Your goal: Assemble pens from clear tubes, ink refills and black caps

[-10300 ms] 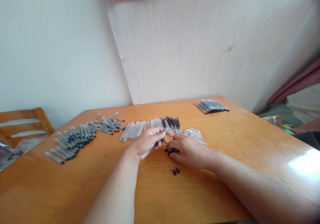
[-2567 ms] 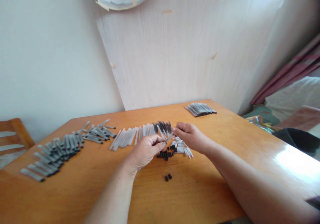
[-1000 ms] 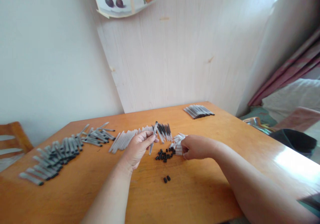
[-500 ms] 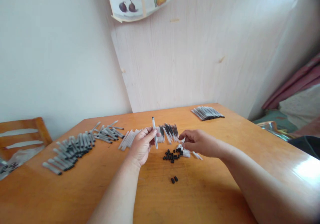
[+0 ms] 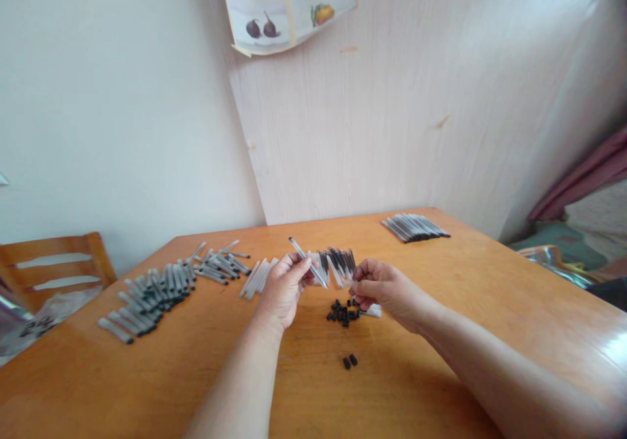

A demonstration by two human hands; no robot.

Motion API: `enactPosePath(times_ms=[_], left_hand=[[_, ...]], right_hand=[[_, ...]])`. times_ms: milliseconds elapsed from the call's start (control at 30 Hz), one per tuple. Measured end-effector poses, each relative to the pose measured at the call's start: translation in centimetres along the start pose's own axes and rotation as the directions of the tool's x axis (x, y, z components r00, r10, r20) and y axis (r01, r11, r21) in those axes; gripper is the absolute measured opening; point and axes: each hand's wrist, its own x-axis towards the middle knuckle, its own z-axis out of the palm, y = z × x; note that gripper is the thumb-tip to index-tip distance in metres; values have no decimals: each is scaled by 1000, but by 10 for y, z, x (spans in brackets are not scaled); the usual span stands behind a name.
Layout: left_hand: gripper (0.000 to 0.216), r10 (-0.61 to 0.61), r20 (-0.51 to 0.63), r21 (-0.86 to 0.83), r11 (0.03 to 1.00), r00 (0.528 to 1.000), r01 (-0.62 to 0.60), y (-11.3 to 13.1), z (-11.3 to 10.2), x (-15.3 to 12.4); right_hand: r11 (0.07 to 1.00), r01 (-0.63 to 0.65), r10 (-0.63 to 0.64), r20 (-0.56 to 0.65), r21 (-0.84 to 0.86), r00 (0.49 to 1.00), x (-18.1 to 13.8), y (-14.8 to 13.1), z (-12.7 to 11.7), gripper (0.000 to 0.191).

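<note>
My left hand [image 5: 284, 285] is closed on a thin clear pen tube [image 5: 301, 254] that slants up to the left. My right hand [image 5: 379, 287] is pinched shut just right of the tube's lower end, holding something small and pale that I cannot make out. Below the hands lies a small heap of black caps [image 5: 343, 311], with two more black caps [image 5: 349, 361] nearer me. A row of clear tubes [image 5: 337, 259] lies behind the hands.
The orange wooden table [image 5: 441, 308] carries a pile of grey capped pens [image 5: 151, 292] at left and a neat dark bundle [image 5: 414, 226] at the far right. A wooden chair [image 5: 53, 262] stands at left. A fruit poster [image 5: 289, 8] hangs on the wall.
My left hand has tilted the tube from upright to a slant. My right hand has come up off the table's pale pieces and closed in beside the tube's lower end.
</note>
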Motion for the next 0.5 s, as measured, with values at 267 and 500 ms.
enactPosePath(times_ms=[267, 500], left_hand=[[27, 17, -16, -31, 999, 1000, -18, 1, 2, -1], [26, 19, -15, -45, 999, 1000, -19, -2, 0, 1]], right_hand=[[968, -102, 115, -44, 228, 992, 3, 7, 11, 18], [974, -156, 169, -71, 166, 983, 5, 10, 13, 10]])
